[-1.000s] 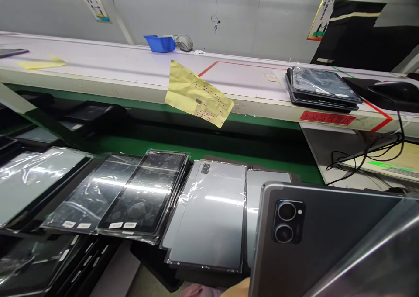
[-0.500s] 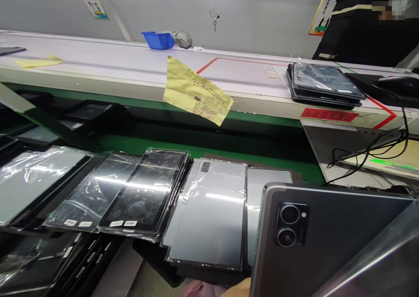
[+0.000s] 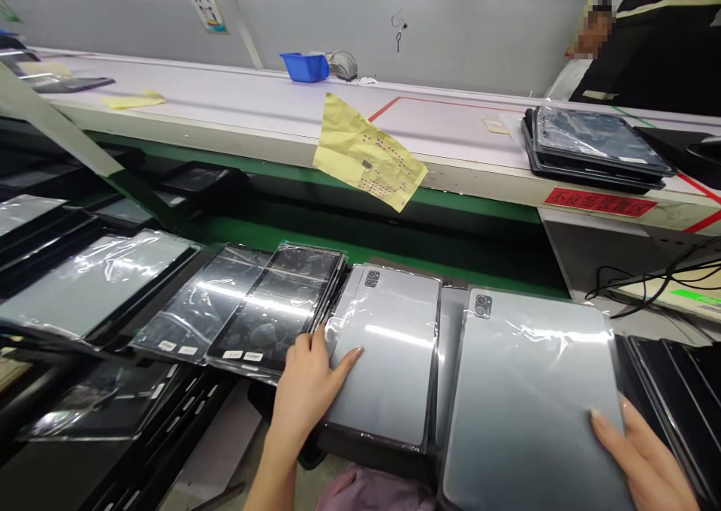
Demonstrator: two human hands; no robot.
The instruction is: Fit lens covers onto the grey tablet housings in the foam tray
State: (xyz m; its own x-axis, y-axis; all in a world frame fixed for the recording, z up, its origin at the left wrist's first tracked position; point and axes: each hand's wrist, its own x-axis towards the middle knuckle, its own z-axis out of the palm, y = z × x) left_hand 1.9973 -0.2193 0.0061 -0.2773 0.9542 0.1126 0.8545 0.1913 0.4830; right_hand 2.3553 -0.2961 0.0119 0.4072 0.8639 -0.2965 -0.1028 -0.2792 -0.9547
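My right hand [image 3: 647, 451] holds a silver tablet [image 3: 535, 398] in clear film by its right edge, thumb on top, camera at the upper left corner. My left hand [image 3: 312, 383] grips the left edge of another film-wrapped silver tablet [image 3: 394, 368], its thumb on the back panel and the other fingertips partly hidden at the side. That tablet lies on a stack. Left of it are wrapped dark-screen tablets [image 3: 276, 304] with small white labels. Part of a further silver tablet [image 3: 447, 346] shows between the two near my hands.
More wrapped tablets [image 3: 107, 285] lie at the left. Above, a white shelf [image 3: 225, 109] bears a blue bin [image 3: 307, 68], a hanging yellow paper [image 3: 369, 154] and stacked dark tablets [image 3: 597, 143]. Black cables [image 3: 636, 270] hang at the right. A person [image 3: 665, 60] stands behind.
The dark tablet close to the camera has gone from view. My left hand now grips the middle silver tablet, and a silver tablet is in my right hand. The view has shifted.
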